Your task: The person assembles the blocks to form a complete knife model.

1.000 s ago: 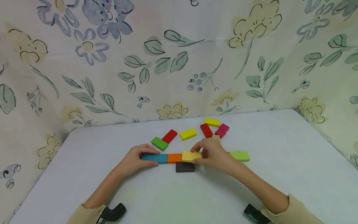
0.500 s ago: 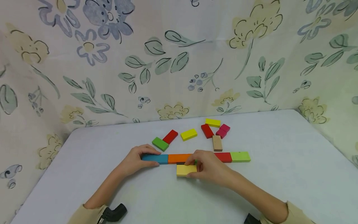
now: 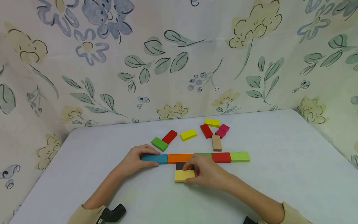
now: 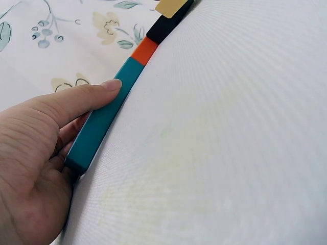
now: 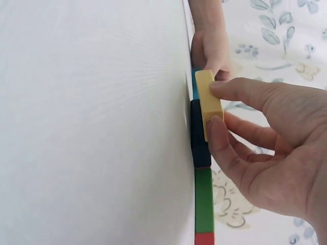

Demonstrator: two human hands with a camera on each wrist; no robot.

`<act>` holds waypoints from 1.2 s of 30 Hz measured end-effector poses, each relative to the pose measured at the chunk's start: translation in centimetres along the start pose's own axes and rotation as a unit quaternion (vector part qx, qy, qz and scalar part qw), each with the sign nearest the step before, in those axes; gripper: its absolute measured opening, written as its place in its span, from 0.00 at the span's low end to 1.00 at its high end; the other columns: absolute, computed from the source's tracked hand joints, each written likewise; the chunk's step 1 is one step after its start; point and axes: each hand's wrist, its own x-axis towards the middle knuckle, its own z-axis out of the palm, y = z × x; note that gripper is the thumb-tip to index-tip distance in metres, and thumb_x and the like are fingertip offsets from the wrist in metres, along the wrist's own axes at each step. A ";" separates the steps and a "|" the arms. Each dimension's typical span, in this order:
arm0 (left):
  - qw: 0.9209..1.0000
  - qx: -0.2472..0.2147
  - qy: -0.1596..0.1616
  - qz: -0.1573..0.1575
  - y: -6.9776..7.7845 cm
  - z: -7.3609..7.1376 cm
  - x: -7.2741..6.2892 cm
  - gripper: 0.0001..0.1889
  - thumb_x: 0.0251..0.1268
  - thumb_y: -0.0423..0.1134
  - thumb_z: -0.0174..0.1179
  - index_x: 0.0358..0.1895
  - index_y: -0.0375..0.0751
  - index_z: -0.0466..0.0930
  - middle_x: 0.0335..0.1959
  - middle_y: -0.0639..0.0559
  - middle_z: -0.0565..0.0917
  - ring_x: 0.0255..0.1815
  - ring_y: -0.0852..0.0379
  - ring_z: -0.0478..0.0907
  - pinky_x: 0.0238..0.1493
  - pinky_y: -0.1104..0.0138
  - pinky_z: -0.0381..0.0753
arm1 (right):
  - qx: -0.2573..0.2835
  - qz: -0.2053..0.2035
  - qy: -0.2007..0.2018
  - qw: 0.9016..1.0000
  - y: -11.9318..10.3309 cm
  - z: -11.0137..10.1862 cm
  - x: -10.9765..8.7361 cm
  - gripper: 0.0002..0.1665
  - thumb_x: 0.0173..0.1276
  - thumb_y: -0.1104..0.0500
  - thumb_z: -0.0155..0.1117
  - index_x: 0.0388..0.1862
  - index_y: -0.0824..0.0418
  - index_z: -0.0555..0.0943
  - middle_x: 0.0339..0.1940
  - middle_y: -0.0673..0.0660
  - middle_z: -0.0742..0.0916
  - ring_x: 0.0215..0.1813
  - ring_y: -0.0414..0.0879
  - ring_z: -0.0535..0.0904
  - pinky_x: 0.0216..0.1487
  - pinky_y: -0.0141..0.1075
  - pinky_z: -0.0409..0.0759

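My left hand (image 3: 135, 160) grips the blue block (image 3: 156, 159) at the left end of a straight row, its thumb along the near side in the left wrist view. After it in the row come orange (image 3: 179, 158), green (image 3: 208, 154), red (image 3: 221, 157) and light green (image 3: 240, 156) blocks. A dark block (image 3: 180, 166) lies against the row's near side, below the orange one. My right hand (image 3: 209, 172) pinches a pale yellow block (image 3: 181, 176) between thumb and fingers, just on the near side of the dark block. In the right wrist view the yellow block (image 5: 208, 102) overlaps the dark one.
Behind the row lie loose blocks: green (image 3: 159, 144) and red (image 3: 169, 136) ones, a yellow one (image 3: 188, 134), and a group at right with a tan block (image 3: 216, 143) and pink blocks (image 3: 222, 131). A flowered cloth (image 3: 179, 68) hangs behind the white table (image 3: 173, 205).
My right hand has carried the pale yellow block from over the orange block toward me, past the dark block. The green and red blocks of the row now show. My left hand has stayed put.
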 end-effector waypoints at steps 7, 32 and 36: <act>1.000 -0.002 -0.001 0.003 -0.2 0.0 0.0 0.16 0.62 0.37 0.77 0.53 0.42 0.91 0.52 0.48 0.87 0.55 0.50 0.78 0.55 0.68 0.81 | -0.010 -0.004 0.006 1.000 0.4 0.4 0.0 0.16 0.61 0.59 0.83 0.46 0.59 0.88 0.40 0.48 0.82 0.35 0.37 0.75 0.34 0.28 0.80; 1.000 -0.005 0.002 0.005 -0.5 0.1 0.0 0.16 0.62 0.37 0.77 0.53 0.43 0.91 0.51 0.48 0.87 0.55 0.50 0.78 0.55 0.68 0.81 | 0.005 -0.009 -0.004 1.000 1.0 0.5 0.1 0.18 0.62 0.59 0.82 0.47 0.57 0.84 0.35 0.48 0.79 0.34 0.38 0.76 0.35 0.28 0.80; 1.000 -0.004 -0.001 0.006 -0.5 0.1 0.0 0.16 0.62 0.37 0.77 0.54 0.42 0.91 0.52 0.48 0.87 0.55 0.49 0.78 0.55 0.68 0.81 | 0.012 0.001 -0.011 1.000 0.9 0.0 -0.1 0.17 0.63 0.58 0.81 0.48 0.58 0.84 0.36 0.48 0.80 0.35 0.38 0.77 0.36 0.28 0.81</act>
